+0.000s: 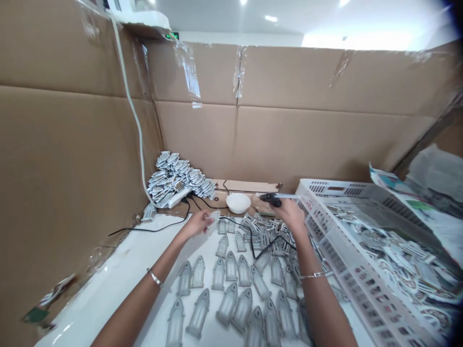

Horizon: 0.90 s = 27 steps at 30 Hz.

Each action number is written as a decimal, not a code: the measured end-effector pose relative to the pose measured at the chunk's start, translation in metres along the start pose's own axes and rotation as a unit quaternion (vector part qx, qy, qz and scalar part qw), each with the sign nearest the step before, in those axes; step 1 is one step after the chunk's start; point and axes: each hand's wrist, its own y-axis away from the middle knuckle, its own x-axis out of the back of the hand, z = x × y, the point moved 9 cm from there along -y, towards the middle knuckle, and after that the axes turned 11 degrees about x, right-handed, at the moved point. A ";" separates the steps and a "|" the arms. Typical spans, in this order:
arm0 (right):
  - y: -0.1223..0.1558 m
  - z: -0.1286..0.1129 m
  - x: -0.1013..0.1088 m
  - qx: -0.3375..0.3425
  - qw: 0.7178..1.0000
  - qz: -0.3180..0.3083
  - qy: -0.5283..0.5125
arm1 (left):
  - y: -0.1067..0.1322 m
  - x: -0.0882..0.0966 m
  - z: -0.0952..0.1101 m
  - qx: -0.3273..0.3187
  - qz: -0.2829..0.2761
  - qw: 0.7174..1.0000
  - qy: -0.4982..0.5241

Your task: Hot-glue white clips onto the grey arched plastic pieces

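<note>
My left hand pinches a small pale lantern-shaped piece by its edge, above the white work surface. My right hand is wrapped round a black glue gun, with a pale glue stick sticking out of its back. Between the hands, farther back, stands a white bowl. Grey translucent lantern-shaped pieces lie in loose rows on the white surface below my hands. Toward my right forearm they crowd into a heap. The glue gun's nozzle tip is hard to make out.
Stacked white pieces fill the back left corner. A white plastic crate full of flat pieces stands at right. Black cord crosses the heap. Cardboard walls enclose the left and back, and a white cable hangs at left.
</note>
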 end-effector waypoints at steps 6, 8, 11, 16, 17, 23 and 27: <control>0.029 -0.085 0.047 0.226 0.940 0.179 -0.181 | 0.017 0.038 0.078 -0.115 0.005 0.958 0.262; 0.039 -0.101 0.053 0.278 0.916 0.207 -0.202 | 0.028 0.046 0.095 -0.145 0.003 0.935 0.322; 0.050 -0.113 0.059 0.337 0.886 0.236 -0.213 | 0.042 0.049 0.107 -0.173 -0.005 0.925 0.337; 0.057 -0.117 0.061 0.356 0.881 0.244 -0.193 | 0.052 0.044 0.112 -0.175 -0.030 0.920 0.349; 0.057 -0.117 0.062 0.352 0.883 0.248 -0.185 | 0.053 0.044 0.113 -0.174 -0.030 0.920 0.351; 0.064 -0.119 0.065 0.358 0.882 0.273 -0.142 | 0.061 0.045 0.117 -0.178 -0.026 0.918 0.354; 0.069 -0.121 0.066 0.356 0.879 0.293 -0.121 | 0.062 0.045 0.117 -0.185 -0.010 0.921 0.343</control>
